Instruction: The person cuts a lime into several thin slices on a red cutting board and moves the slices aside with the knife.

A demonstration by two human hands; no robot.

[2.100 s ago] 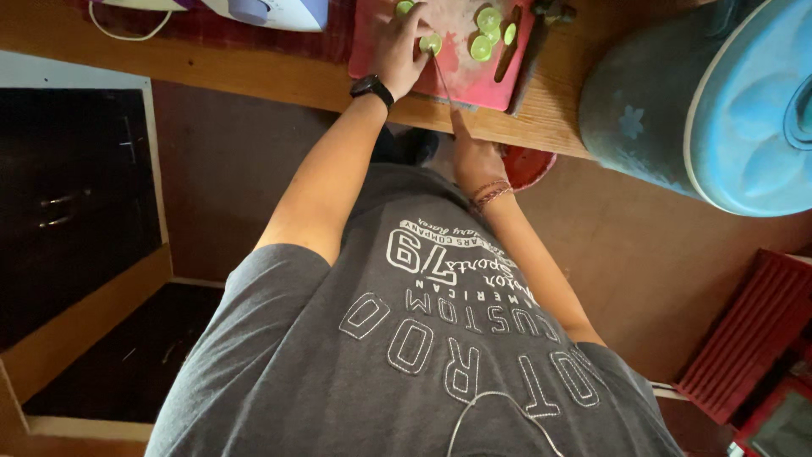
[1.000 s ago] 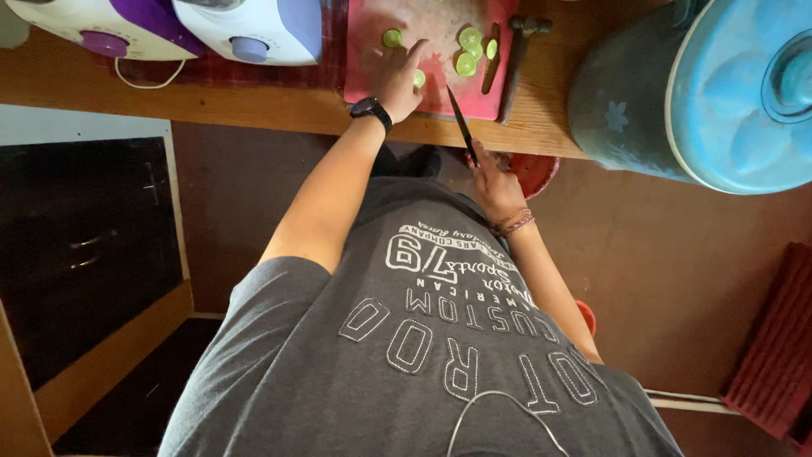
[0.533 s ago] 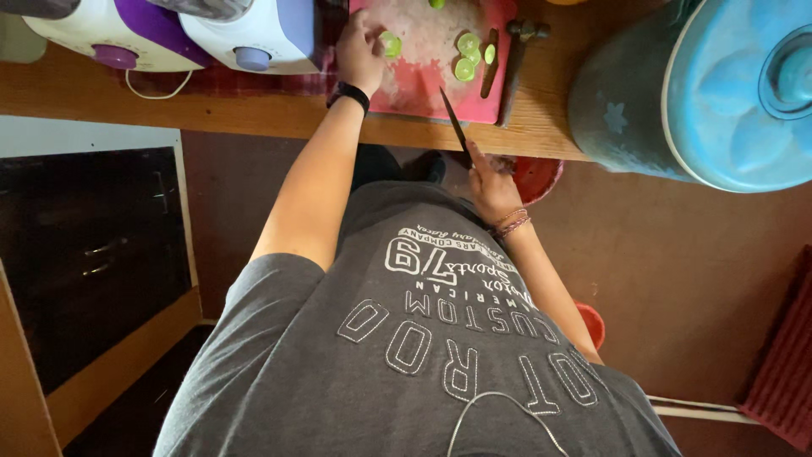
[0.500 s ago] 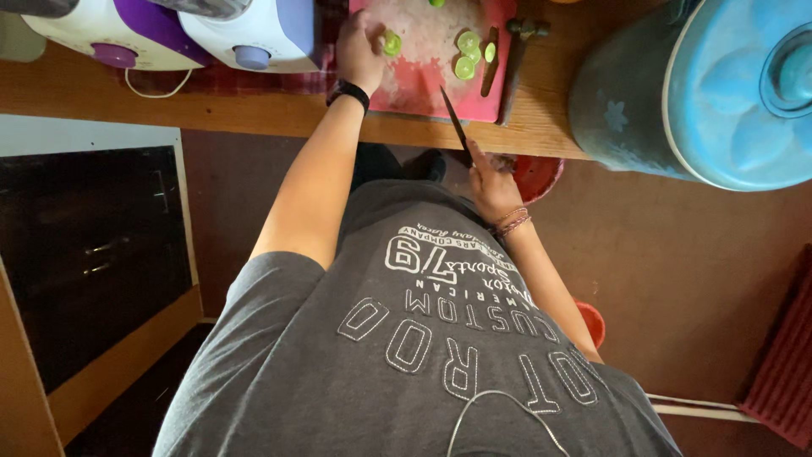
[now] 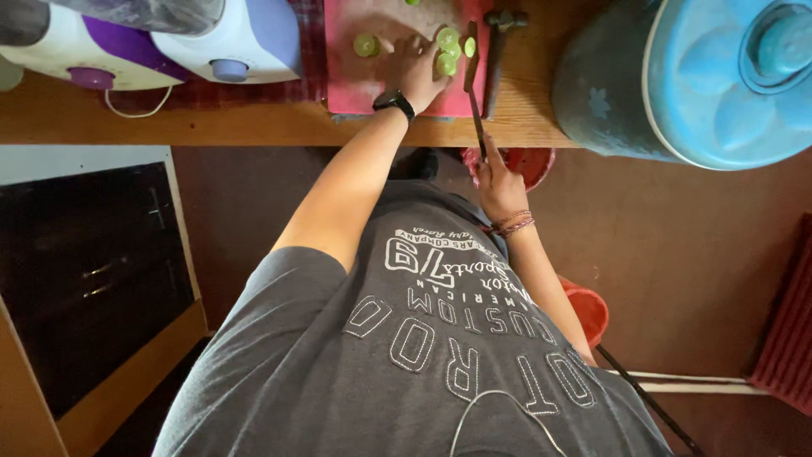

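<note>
Now left hand (image 5: 416, 69) open, shifted right onto lime slices (image 5: 446, 51); right hand (image 5: 499, 182) still gripping knife (image 5: 477, 118).

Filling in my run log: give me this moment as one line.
left hand: on green lime slices | right hand: grips dark-bladed knife | surface: pink cutting board, wooden counter

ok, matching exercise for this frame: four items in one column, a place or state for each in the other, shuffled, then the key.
Items:
1. left hand
2. right hand
3. big round blue plastic container
4. white and purple blender base

Place or state:
A. far right of the wooden counter
B. grips the dark-bladed knife
C. rests on green lime slices on the pink cutting board
D. left of the board

Pairs: 1-C, 2-B, 3-A, 4-D
</note>
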